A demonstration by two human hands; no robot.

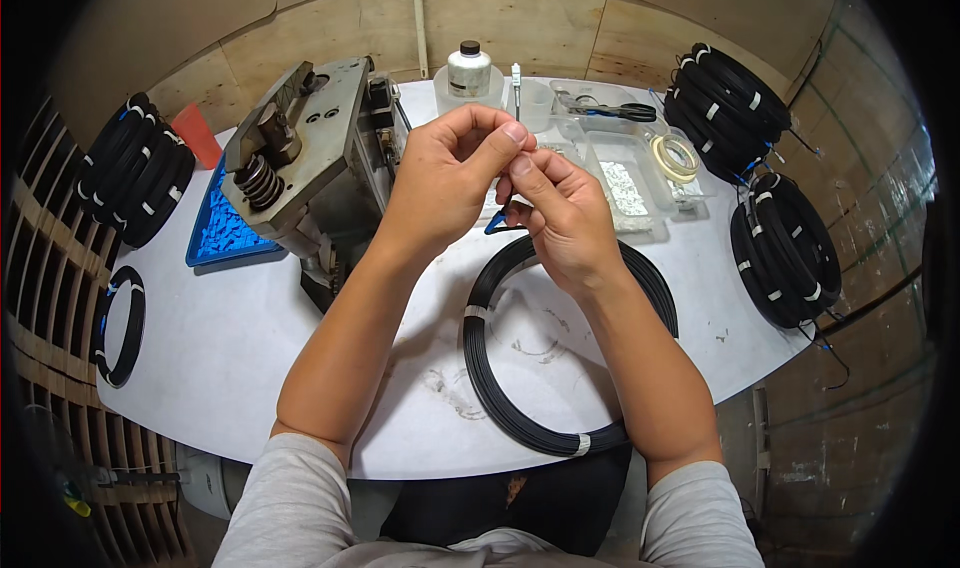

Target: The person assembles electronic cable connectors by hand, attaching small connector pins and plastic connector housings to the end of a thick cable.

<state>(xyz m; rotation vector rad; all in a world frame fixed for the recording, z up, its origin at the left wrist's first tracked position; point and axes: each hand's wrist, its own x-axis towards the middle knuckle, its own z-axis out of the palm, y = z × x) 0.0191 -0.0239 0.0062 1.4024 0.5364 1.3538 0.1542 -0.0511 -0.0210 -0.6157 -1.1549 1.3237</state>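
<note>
Left hand (pixel 445 173) and right hand (pixel 560 213) fingers pinch closed on black cable end (pixel 497 222) above cable coil (pixel 520 408) on bench (pixel 240 348)

- White round table (pixel 250 368), scuffed and marked.
- Plywood wall (pixel 520 18) behind it, a pale pipe (pixel 420 23) running up it.
- Wooden slats (pixel 50 298) at left.
- Worn concrete floor (pixel 830 438) at right.

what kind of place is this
Probably a small cable assembly workbench: a grey metal hand press stands on the white table, taped coils of black cable lie stacked, and a blue tray of small parts sits beside the press.
</note>
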